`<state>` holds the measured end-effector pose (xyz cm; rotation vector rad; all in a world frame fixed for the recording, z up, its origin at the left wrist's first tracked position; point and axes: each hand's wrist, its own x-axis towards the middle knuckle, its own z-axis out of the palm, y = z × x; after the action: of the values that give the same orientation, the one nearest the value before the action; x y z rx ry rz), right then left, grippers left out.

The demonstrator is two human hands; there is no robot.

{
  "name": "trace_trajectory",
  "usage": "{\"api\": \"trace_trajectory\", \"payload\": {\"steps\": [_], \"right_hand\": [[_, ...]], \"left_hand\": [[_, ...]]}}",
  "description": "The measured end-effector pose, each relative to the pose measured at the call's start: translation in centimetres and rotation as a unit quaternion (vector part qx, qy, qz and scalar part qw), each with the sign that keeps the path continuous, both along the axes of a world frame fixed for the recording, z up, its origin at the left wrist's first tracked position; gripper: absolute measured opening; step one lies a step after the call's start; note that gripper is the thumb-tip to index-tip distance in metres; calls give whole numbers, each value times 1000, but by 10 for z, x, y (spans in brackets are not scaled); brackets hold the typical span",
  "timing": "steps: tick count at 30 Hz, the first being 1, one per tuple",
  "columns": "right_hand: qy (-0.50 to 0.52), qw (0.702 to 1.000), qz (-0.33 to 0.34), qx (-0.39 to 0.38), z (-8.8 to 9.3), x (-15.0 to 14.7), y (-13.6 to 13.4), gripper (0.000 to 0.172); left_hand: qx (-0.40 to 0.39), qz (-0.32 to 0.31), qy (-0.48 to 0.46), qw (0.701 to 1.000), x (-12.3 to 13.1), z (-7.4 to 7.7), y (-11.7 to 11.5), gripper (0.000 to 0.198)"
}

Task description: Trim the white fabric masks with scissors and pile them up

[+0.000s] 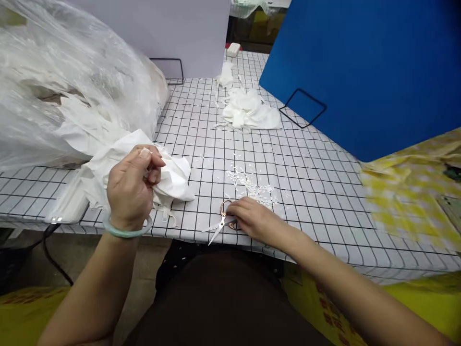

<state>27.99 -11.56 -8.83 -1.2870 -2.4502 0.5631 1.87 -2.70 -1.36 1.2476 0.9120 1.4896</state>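
My left hand [131, 185], with a pale green bangle [127, 232] at its wrist, is raised over a heap of white fabric pieces [176, 178]. Its fingers are curled into a pinch, and what sits between them is too small to make out. Near the table's front edge, my right hand [255, 217] has its fingers closed at the handles of a pair of scissors [222, 224]. The scissors' blades are spread and point toward me; one handle loop is partly hidden by the fingers. Just beyond that hand lie scattered small white snippets [248, 185].
A large clear plastic bag [108, 62] of white material stands at left. More white fabric [250, 110] lies farther back on the checked tablecloth [201, 129]. A grey panel [187, 29] and a blue panel [360, 62] stand behind, with yellow checked cloth [392, 197] at right.
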Motion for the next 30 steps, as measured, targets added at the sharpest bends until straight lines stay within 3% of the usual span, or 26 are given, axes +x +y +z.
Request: {"api": "trace_trajectory", "payload": {"steps": [5,8,10,12,15,17,19,22,27,30], "right_hand": [[-125,987,69,68,-10,-12,5,24],[-103,985,108,90,-9,-1,16,24],[-25,992,74,100,-10,12,17,22],[81,992,-36,89,-13,19,11,17],[268,936,-229,-4,-20,14,-5,18],[387,873,-279,-100,-22,5,-14,27],[467,823,-268,-182,-21,-3,-19,36],[503,789,-250,-250,-14,-8,-19,40],[539,744,-271,-288,-1,-25,-7,41],[593,703,-259,-295,-2,-50,3,43]], "left_hand": [[-40,-54,5,998,14,-8,-3,30],[-102,-106,8,989,20,-21,-14,29],[-143,-129,4,981,24,-32,-23,29],[-177,-152,0,972,31,-42,-33,29],[-199,-191,12,961,47,-56,-45,31],[-195,-211,20,958,58,-61,-51,32],[-191,-224,20,956,67,-62,-53,34],[-179,-236,23,955,73,-61,-54,35],[-143,-246,-13,959,73,-53,-52,36],[-114,-242,19,963,70,-45,-51,36]]}}
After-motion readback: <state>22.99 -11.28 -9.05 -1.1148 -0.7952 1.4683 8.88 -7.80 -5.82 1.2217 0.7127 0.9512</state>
